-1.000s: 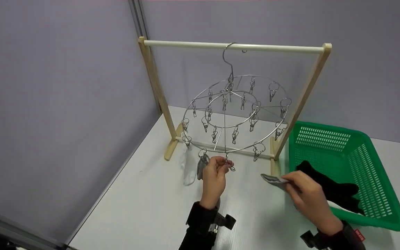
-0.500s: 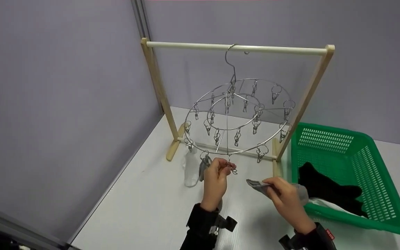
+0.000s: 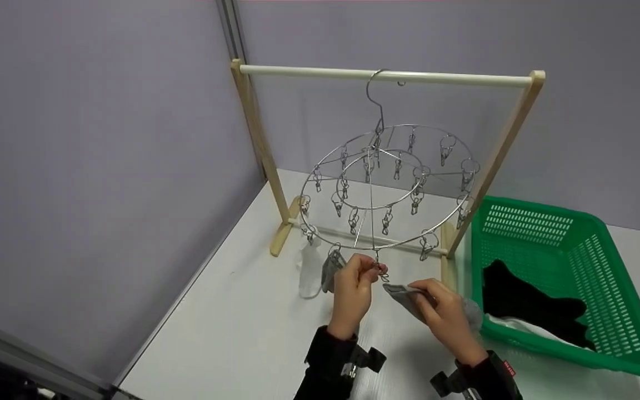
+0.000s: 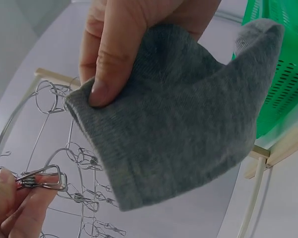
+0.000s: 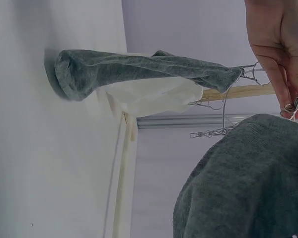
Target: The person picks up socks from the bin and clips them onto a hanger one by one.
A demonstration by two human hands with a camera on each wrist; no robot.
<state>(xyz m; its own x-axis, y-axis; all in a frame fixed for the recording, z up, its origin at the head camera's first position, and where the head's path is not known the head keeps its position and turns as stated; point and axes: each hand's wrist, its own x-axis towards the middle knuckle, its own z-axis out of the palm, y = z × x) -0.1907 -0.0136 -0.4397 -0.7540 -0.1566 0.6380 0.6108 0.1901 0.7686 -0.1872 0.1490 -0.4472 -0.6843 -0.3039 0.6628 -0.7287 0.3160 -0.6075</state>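
Note:
My left hand (image 3: 353, 291) pinches a wire clothes peg (image 4: 39, 179) at the near edge of the round metal sock hanger (image 3: 373, 206). In my right hand (image 3: 443, 314) is a grey sock (image 4: 179, 119), gripped between thumb and fingers close to its cuff. The cuff edge points left, right beside the pinched peg in the head view. A second grey sock (image 5: 139, 69) hangs from a neighbouring peg to the left. Beyond it hangs a white sock (image 3: 310, 269), partly covered by the grey one in the right wrist view.
The hanger hooks over the rail of a wooden stand (image 3: 464, 80). Several other pegs dangle from its two rings. At the right a green basket (image 3: 573, 222) holds black socks (image 3: 531, 305) and something white (image 3: 531, 328). A wall stands behind the white table (image 3: 214, 333).
My right hand has moved left from beside the basket, bringing the grey sock's cuff up to the peg. The left hand keeps its pinch at the hanger's near edge.

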